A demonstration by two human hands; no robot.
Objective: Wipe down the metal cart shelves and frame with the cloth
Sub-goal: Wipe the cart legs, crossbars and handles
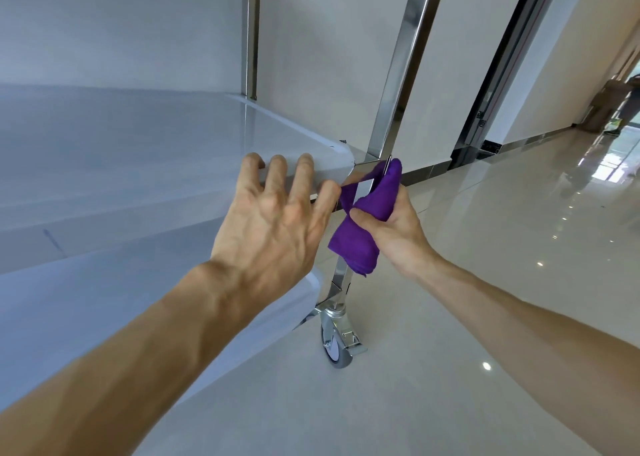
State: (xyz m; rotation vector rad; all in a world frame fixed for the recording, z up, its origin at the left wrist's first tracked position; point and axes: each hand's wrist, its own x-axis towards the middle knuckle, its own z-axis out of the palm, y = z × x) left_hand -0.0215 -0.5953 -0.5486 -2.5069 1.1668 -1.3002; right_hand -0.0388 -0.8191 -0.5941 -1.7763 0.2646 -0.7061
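A metal cart fills the left side, its middle shelf [138,150] white and shiny, with a lower shelf [104,317] beneath. My left hand [277,213] hooks its fingers over the front edge of the middle shelf near the corner. My right hand [391,227] grips a purple cloth [367,209] wrapped around the cart's shiny corner post [401,67], just below the shelf corner. A loose end of the cloth hangs down beside the post.
A caster wheel [334,341] with a brake lever sits under the post on the glossy tiled floor [485,282]. A second post [251,33] stands at the back. A white wall and a dark door frame [498,74] lie behind; a corridor opens to the right.
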